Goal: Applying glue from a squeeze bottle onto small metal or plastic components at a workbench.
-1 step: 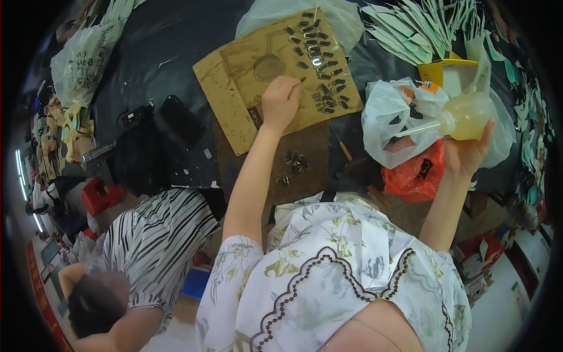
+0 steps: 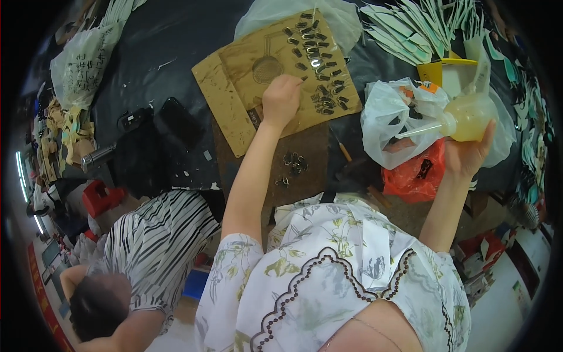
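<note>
My left hand (image 2: 281, 100) is closed in a pinch above the brown cardboard sheet (image 2: 234, 88). At its fingertips is a small dark piece (image 2: 304, 78), partly hidden. On the sheet's right side lie several small dark pieces with shiny metal parts (image 2: 316, 44), in loose rows and a tighter cluster lower down. My right hand (image 2: 467, 154) supports a clear squeeze bottle (image 2: 469, 116) of yellowish liquid. The bottle lies tilted on its side, its long pale nozzle (image 2: 419, 130) pointing left. Most of the fingers are hidden behind it.
Dark metal rings or hooks (image 2: 295, 162) lie near my body. A wooden-handled tool (image 2: 345, 152) is beside the sheet. White (image 2: 378, 132) and red plastic bags (image 2: 416, 176) sit under the bottle, pale strips (image 2: 404, 35) behind. At left are a phone-like black object (image 2: 179, 120) and a person in stripes (image 2: 158, 240).
</note>
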The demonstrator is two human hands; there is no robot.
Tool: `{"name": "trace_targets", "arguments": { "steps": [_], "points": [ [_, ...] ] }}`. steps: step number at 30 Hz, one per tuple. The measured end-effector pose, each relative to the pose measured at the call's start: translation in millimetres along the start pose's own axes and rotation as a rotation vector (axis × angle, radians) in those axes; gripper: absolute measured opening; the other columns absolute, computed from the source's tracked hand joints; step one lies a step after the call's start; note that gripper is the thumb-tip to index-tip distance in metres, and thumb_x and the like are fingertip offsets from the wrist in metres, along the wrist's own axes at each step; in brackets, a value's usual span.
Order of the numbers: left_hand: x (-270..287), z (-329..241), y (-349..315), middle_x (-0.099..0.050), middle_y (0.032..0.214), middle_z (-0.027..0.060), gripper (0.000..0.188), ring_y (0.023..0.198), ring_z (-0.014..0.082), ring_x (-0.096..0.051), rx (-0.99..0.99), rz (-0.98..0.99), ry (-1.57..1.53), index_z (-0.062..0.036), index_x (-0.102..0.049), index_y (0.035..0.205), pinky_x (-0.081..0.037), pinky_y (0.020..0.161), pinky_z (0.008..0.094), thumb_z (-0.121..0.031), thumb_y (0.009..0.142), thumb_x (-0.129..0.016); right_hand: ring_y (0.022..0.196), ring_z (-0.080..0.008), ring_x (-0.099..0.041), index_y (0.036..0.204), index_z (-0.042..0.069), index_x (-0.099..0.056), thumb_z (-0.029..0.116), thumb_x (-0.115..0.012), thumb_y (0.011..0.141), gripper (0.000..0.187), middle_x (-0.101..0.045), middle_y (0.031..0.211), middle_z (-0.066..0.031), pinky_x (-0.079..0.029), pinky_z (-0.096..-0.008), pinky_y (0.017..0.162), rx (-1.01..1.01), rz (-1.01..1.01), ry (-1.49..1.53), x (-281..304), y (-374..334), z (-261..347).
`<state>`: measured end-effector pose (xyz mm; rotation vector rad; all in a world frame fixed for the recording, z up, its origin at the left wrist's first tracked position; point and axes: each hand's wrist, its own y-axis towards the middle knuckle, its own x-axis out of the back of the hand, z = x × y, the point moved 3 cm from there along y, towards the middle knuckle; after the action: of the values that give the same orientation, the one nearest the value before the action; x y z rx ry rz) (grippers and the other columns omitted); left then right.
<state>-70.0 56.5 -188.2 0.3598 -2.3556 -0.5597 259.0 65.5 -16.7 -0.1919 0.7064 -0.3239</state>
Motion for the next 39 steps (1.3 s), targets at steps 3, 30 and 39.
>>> {"name": "trace_targets", "arguments": {
  "steps": [3, 30, 39],
  "points": [
    [-14, 3, 13, -0.056, 0.074, 0.0062, 0.009, 0.067, 0.0230, -0.055, -0.193, 0.029, 0.084, -0.0056, -0.059, 0.075, -0.046, 0.059, 0.0278, -0.002, 0.067, -0.061, 0.105, -0.0214, -0.048, 0.111, 0.008, -0.049, 0.035, -0.058, 0.078, 0.044, -0.052, 0.112, -0.0055, -0.035, -0.0384, 0.091, 0.020, -0.005, 0.038, 4, 0, 5],
    [77, -36, -114, -0.056, 0.078, 0.0099, 0.011, 0.069, 0.0270, -0.054, 0.228, 0.378, 0.054, -0.0025, -0.059, 0.081, -0.044, 0.062, 0.0335, -0.005, 0.071, -0.060, 0.097, -0.0204, -0.053, 0.103, 0.008, -0.054, 0.030, -0.062, 0.075, 0.037, -0.057, 0.104, -0.0043, -0.040, -0.0388, 0.086, -0.076, 0.099, 0.105, 14, -6, -1],
    [62, -48, -130, -0.056, 0.076, 0.0093, 0.010, 0.064, 0.0220, -0.056, 0.551, 0.332, -0.064, -0.0017, -0.054, 0.083, -0.045, 0.057, 0.0265, 0.001, 0.073, -0.056, 0.097, -0.0219, -0.053, 0.106, 0.007, -0.052, 0.031, -0.061, 0.076, 0.039, -0.056, 0.104, -0.0052, -0.042, -0.0402, 0.085, -0.135, 0.182, 0.203, 4, -9, -17]
  ]
}}
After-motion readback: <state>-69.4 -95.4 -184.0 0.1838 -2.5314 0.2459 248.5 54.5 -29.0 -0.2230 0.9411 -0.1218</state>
